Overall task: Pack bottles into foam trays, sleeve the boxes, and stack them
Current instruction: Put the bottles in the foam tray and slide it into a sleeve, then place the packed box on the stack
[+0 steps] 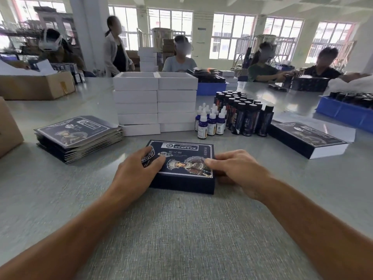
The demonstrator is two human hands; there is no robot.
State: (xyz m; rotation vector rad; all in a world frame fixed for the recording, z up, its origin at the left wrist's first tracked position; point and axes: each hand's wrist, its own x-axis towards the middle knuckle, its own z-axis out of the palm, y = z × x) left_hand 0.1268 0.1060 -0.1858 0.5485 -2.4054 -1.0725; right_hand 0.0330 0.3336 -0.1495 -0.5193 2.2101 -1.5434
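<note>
The grey table [181, 229] lies bare between me and the sleeved box [181, 168], which sits flat at the centre, its near edge facing me. My left hand [135, 172] clasps the box's left side, fingers curled over the printed top. My right hand [236, 168] clasps the right side, thumb on top; its lower fingers are hidden. Flat sleeves [78, 136] are stacked to the left, white boxes [155, 104] behind, dropper bottles [210, 124] and dark bottles [244, 114] beyond on the right.
</note>
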